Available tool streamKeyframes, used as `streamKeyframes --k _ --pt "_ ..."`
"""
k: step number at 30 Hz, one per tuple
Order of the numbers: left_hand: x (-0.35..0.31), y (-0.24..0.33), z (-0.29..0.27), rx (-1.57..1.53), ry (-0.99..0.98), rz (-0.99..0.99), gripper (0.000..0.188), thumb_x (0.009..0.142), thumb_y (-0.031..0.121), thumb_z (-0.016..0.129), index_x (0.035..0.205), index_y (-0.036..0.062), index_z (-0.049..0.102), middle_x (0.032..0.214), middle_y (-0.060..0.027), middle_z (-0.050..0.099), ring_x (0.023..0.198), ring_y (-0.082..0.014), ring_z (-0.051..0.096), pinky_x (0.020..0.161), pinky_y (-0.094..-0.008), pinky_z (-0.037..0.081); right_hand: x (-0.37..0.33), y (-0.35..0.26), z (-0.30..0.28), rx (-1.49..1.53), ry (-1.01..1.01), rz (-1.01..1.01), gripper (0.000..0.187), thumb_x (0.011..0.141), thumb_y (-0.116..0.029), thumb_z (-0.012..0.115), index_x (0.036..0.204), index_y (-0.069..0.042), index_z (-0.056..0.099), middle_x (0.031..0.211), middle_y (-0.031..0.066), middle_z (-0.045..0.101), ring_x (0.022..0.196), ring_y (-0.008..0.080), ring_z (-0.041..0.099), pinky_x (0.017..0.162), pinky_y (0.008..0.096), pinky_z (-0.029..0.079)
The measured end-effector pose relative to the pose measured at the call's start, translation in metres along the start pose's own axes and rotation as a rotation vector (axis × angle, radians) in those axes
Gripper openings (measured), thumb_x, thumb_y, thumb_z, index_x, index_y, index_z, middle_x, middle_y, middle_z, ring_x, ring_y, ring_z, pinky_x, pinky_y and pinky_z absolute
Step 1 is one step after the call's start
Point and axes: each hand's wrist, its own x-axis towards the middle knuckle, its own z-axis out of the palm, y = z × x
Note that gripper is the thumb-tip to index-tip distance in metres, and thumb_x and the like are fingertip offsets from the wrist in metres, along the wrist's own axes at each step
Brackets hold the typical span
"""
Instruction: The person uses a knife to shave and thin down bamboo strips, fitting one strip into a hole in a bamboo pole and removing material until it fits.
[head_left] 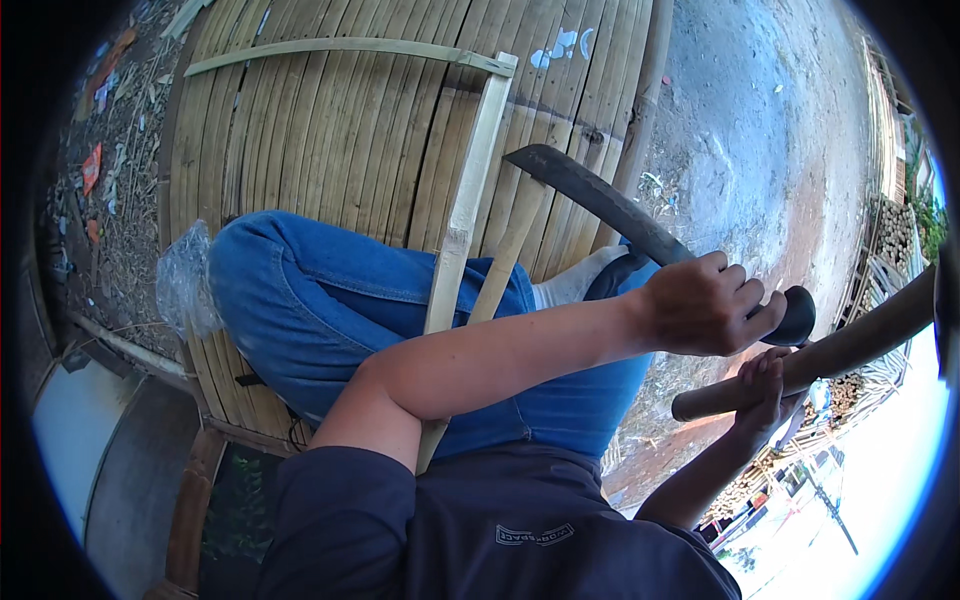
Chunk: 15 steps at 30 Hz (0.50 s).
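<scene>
My left hand, on the arm reaching across my lap, is closed around the handle of a machete. Its dark blade points up and left over the platform, and a black pommel sticks out past my fist. Below and to the right, my right hand is wrapped around a thick round brown pole near its blunt end. Across my legs lies a pale squared wooden strip, partly hidden by my left forearm. Another bamboo strip slants beside it.
I sit on a bamboo-slat platform. A thin pale strip meets the squared strip at its far end. Clear crumpled plastic lies by my left knee. Bare ground is to the right, with stacked poles beyond; litter covers the left ground.
</scene>
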Motion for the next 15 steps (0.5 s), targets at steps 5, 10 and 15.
streamKeyframes --k 5,10,15 --pt "-0.005 0.011 -0.004 -0.103 0.094 0.098 0.026 0.084 0.02 0.063 0.105 0.003 0.065 0.065 0.0005 0.054 0.056 -0.0126 0.058 0.049 -0.0259 0.042 -0.003 0.013 0.003 -0.065 0.242 -0.054 0.066 0.089 -0.018 0.07 0.143 0.001 0.038 0.092 0.0105 0.059 0.067 0.0168 0.059 0.062 0.029 0.051" --pt "0.007 0.041 -0.014 -0.058 0.176 0.111 0.025 0.083 0.017 0.061 0.101 0.0015 0.065 0.066 -0.0001 0.055 0.055 -0.0105 0.056 0.046 -0.0242 0.039 0.014 0.004 -0.01 -0.183 0.347 0.176 0.045 0.09 -0.021 0.064 0.129 -0.002 0.05 0.085 0.0031 0.06 0.075 0.013 0.063 0.077 0.0297 0.054" --pt "0.001 0.038 -0.008 -0.082 0.124 0.12 0.025 0.083 0.018 0.061 0.101 0.0018 0.066 0.066 -0.0004 0.057 0.055 -0.0103 0.056 0.046 -0.0244 0.038 0.02 0.017 -0.016 -0.339 0.385 0.234 0.035 0.094 -0.018 0.054 0.125 -0.002 0.05 0.078 0.0004 0.055 0.07 0.0119 0.059 0.069 0.027 0.05"
